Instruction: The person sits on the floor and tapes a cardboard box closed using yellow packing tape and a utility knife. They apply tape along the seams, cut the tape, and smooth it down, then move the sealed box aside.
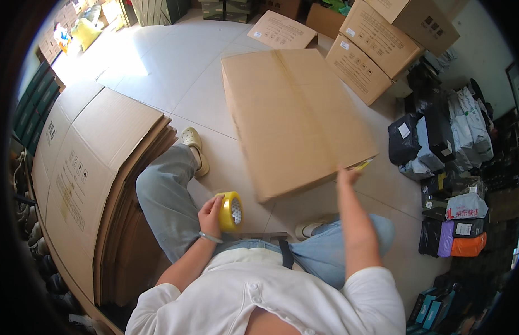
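My left hand (210,216) is closed on a wide roll of yellow packing tape (230,212), held upright above my lap with its patterned core facing right. A large brown cardboard box (296,117) lies on the floor in front of me, a strip of tape running along the middle of its top. My right arm reaches forward to the box's near right corner. There my right hand (347,177) is smeared by motion, and its fingers cannot be made out. Beside it at the box edge shows a small yellow thing (362,165), too blurred to name.
Flattened cartons (86,167) lean in a thick stack at my left. More brown boxes (371,56) are piled at the far right. Wrapped parcels (438,145) line the right side, and green boxes (39,106) stand at the far left. My feet are on the tiled floor (164,72).
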Available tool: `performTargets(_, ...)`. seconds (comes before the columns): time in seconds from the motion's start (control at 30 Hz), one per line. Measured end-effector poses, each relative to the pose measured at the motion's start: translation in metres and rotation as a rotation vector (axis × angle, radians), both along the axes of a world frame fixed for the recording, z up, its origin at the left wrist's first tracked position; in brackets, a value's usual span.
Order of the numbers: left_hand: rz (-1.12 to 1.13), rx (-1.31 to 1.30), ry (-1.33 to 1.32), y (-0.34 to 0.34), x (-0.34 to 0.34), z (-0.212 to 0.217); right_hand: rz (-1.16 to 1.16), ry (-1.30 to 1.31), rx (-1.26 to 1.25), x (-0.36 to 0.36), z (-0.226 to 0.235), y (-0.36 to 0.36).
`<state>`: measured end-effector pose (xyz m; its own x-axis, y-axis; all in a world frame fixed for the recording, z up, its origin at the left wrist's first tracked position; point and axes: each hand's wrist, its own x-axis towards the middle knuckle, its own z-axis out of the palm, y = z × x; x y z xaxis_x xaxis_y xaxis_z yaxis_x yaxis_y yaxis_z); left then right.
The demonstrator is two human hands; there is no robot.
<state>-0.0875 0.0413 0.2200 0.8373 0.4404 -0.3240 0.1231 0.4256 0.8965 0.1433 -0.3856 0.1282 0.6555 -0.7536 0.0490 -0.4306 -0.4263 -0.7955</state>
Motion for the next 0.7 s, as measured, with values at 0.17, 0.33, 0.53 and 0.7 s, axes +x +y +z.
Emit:
performTargets(0.17,-0.05,-0.215,0.069,0.013,-0.03,0.036,-0.243,0.199,-0.406,0.045,0.106,-0.014)
performTargets(0.33,-0.026,-0.006,-0.005,0.002,-0.014,0.002,0.444,-0.092,-0.446,0.079,0.062,0.125)
performTargets(0.53,-0.029,-0.054,0.074,0.006,-0.013,0.004,0.778,-0.037,-0.552,0.096,0.066,0.265)
performTargets(0.7,-0.024,-0.018,0.061,0.002,-0.01,0.009,0.752,0.079,-0.644,0.091,0.048,0.278)
